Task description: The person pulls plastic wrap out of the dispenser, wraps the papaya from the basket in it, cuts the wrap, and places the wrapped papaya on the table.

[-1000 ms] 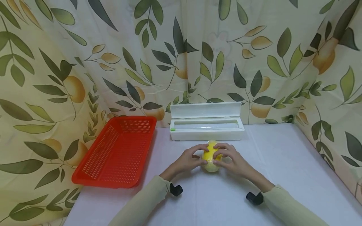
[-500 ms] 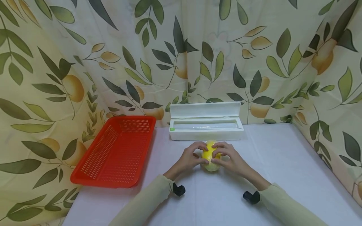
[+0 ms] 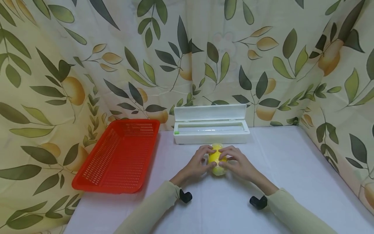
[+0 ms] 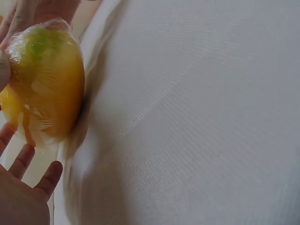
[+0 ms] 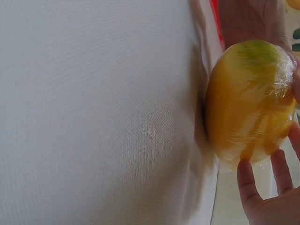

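Note:
A yellow fruit with a greenish patch, wrapped in clear cling film, sits on the table between my hands; its exact kind is hard to tell. My left hand holds its left side, thumb near the front and fingers over the top. From the right, my right hand holds it the same way, both thumbs close together on top. In the left wrist view the film on the fruit looks shiny and wrinkled. The right wrist view shows fingertips touching the film at the end of the fruit.
Just behind the fruit stands a white cling film dispenser, its lid raised, with a roll inside and a green slider at its left end. A red perforated basket lies to the left. Leaf-patterned curtains surround the white-covered table.
Both hands stay on the wrapped fruit, their thumbs and fingers shifting slightly over the film. The whole head view has drifted a little.

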Demonstrator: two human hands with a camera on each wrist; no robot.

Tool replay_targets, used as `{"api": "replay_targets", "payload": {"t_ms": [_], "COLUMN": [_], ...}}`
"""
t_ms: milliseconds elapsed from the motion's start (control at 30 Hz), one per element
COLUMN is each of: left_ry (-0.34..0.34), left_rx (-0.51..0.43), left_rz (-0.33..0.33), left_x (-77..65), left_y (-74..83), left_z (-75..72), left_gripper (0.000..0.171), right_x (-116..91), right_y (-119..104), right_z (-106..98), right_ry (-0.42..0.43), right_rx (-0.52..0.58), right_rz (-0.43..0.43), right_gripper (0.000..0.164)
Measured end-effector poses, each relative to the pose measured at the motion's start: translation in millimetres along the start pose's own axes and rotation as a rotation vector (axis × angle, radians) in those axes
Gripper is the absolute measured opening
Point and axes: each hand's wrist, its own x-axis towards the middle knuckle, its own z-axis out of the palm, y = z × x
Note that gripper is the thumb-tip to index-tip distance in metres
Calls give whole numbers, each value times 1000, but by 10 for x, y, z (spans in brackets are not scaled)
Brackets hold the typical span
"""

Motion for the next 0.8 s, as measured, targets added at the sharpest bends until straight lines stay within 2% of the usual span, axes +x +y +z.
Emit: {"api": "replay_targets", "payload": {"t_ms": [167, 400, 533, 667, 800], "left_ry": [-13, -13, -13, 6, 27], "left_rx": [-33, -70, -74, -39, 76], "left_rz": [-20, -52, -57, -47, -17], "left_x": [-26, -47, -45, -33, -16], "left_y": [6, 37, 58, 64, 65], "left_z": [-22, -5, -2, 2, 15], "left_gripper": [43, 41, 42, 42, 44], "right_x": [34, 46, 44, 54, 46], "right_y": [-17, -69, -75, -62, -52], "right_z": [11, -5, -18, -37, -78], "right_ry": [-21, -16, -26, -38, -59], "right_rx": [12, 28, 22, 9, -29], "right_rz": [33, 78, 77, 59, 56], "right_gripper": [18, 10, 8, 7, 11]}}
